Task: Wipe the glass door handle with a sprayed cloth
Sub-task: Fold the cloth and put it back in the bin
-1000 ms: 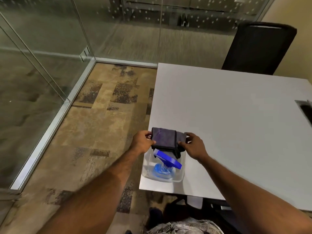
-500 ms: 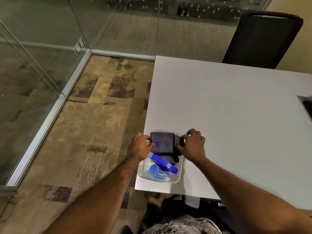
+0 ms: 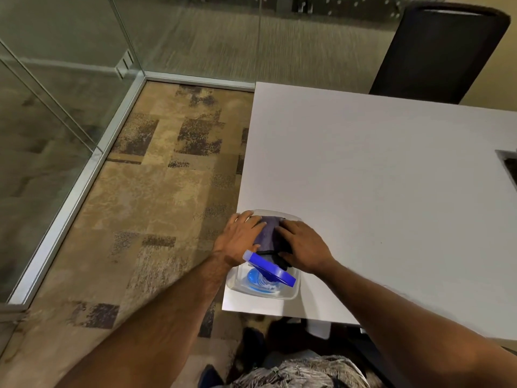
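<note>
A folded purple-grey cloth (image 3: 269,229) lies in the far end of a clear plastic tub (image 3: 291,296) at the near left corner of the white table (image 3: 363,177). My left hand (image 3: 240,239) rests flat on the cloth's left side, fingers stretched out. My right hand (image 3: 303,247) lies flat on its right side, covering the cloth's dark edge. A spray bottle with a blue trigger head (image 3: 270,268) stands in the near end of the tub, just below my hands. No door handle is in view.
Glass walls with a metal floor rail (image 3: 84,175) enclose the patterned carpet on the left and at the back. A black chair (image 3: 436,49) stands behind the table. A dark cutout (image 3: 509,166) sits at the table's right edge.
The cloth, held up by both ends a second ago, has come down into the tub. Both hands have shifted from pinching its ends to lying flat on top of it.
</note>
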